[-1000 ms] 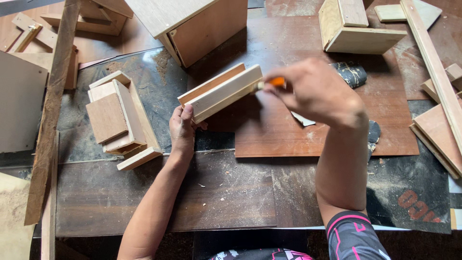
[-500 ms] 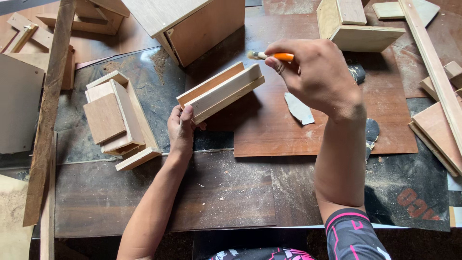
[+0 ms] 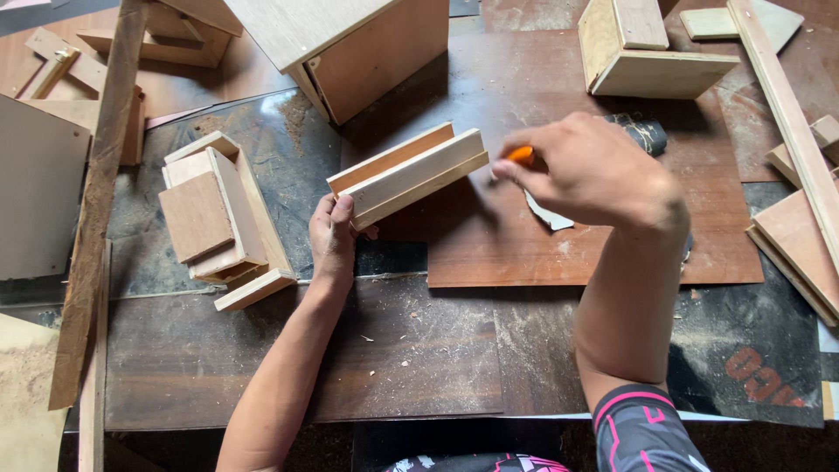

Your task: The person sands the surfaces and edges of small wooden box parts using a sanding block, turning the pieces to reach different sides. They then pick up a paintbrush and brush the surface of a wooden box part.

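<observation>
My left hand (image 3: 333, 236) grips the near end of a small assembly of pale wooden slats (image 3: 407, 174), holding it tilted above the brown board (image 3: 612, 253). My right hand (image 3: 587, 170) hovers just right of that assembly's far end, fingers closed around an orange-handled tool (image 3: 521, 156). Only the orange tip shows; the rest is hidden in my fist.
A stack of small wooden pieces (image 3: 218, 218) lies left of my left hand. A plywood box (image 3: 350, 44) stands at the top middle, another wooden block (image 3: 651, 52) at the top right. Long strips (image 3: 96, 210) run along the left, boards (image 3: 800, 227) at the right. A grey scrap (image 3: 549, 215) lies under my right hand.
My right hand with the orange tool lifted away to the upper right, then came back down to the right end of the slat assembly. My left hand kept its grip.
</observation>
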`<state>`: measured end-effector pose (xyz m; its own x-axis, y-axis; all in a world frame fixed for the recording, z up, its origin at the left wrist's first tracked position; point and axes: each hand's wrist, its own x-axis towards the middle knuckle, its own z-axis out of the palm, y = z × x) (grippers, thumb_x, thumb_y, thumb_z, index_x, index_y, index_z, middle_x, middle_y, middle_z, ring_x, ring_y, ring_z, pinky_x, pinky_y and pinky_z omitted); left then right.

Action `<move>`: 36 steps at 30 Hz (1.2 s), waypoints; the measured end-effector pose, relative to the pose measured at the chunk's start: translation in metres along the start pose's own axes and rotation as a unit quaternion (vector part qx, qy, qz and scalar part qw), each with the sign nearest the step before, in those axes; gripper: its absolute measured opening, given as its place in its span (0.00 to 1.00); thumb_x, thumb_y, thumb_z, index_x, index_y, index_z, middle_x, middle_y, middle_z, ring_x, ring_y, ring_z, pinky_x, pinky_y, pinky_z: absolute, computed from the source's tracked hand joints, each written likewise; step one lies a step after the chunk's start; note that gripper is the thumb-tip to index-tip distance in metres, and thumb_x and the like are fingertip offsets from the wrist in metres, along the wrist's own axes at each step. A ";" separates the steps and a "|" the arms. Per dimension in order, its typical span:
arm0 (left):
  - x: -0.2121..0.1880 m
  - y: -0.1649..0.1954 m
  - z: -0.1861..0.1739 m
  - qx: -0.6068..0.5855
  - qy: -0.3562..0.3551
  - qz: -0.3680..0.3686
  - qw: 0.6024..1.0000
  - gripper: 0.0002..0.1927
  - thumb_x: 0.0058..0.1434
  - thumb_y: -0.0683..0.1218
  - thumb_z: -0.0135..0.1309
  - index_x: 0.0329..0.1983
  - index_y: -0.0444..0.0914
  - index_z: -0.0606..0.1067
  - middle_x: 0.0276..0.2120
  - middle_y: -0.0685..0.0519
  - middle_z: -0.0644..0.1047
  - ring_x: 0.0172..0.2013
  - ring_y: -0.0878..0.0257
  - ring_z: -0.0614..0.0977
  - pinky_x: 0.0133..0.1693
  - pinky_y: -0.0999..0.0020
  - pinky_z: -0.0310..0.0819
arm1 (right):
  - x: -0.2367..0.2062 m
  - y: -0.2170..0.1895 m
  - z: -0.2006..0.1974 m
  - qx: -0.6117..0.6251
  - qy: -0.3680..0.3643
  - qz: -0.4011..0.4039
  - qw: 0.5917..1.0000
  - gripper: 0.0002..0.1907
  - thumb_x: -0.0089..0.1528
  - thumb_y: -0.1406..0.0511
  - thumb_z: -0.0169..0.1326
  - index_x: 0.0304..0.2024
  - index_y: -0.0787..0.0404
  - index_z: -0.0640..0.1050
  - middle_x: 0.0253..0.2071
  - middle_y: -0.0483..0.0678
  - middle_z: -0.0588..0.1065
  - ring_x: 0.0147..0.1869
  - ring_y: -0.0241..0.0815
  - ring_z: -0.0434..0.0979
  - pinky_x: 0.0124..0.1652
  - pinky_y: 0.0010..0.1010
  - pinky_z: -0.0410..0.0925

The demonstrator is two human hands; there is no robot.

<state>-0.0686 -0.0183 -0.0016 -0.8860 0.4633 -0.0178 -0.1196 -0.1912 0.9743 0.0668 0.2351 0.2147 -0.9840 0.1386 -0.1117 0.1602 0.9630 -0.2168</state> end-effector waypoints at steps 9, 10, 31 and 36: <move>0.000 -0.005 -0.002 0.018 0.009 0.010 1.000 0.46 0.55 0.72 0.56 0.57 0.29 0.67 0.34 0.46 0.76 0.32 0.61 0.80 0.35 0.66 0.78 | 0.001 -0.013 0.002 -0.019 -0.020 0.024 0.999 0.17 0.72 0.52 0.49 0.40 0.52 0.84 0.29 0.47 0.80 0.20 0.37 0.72 0.22 0.31 0.65; -0.001 -0.004 -0.001 0.018 0.008 0.014 1.000 0.47 0.54 0.71 0.57 0.60 0.29 0.66 0.36 0.45 0.76 0.35 0.60 0.79 0.35 0.65 0.79 | 0.001 -0.016 0.002 -0.057 -0.125 0.052 0.989 0.21 0.72 0.49 0.50 0.35 0.51 0.85 0.26 0.46 0.80 0.21 0.35 0.73 0.26 0.30 0.67; -0.025 0.014 0.024 0.249 -0.079 0.203 0.944 0.57 0.42 0.41 0.70 0.74 0.38 0.51 0.59 0.42 0.65 0.57 0.53 0.75 0.56 0.62 0.77 | 0.038 -0.020 0.035 0.097 0.234 0.104 0.962 0.17 0.72 0.57 0.46 0.43 0.60 0.83 0.20 0.46 0.77 0.14 0.30 0.67 0.12 0.27 0.62; -0.025 0.008 0.022 0.245 -0.094 0.220 0.940 0.63 0.42 0.41 0.69 0.77 0.38 0.45 0.61 0.40 0.63 0.59 0.50 0.74 0.59 0.58 0.77 | 0.030 -0.020 0.029 0.265 0.144 -0.165 0.939 0.17 0.75 0.58 0.49 0.43 0.63 0.81 0.26 0.44 0.78 0.25 0.31 0.73 0.22 0.24 0.66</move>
<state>-0.0370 -0.0122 0.0122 -0.7017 0.5861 0.4052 0.5007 0.0010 0.8656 0.0365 0.2129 0.1881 -0.9549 -0.0175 0.2965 -0.2164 0.7249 -0.6540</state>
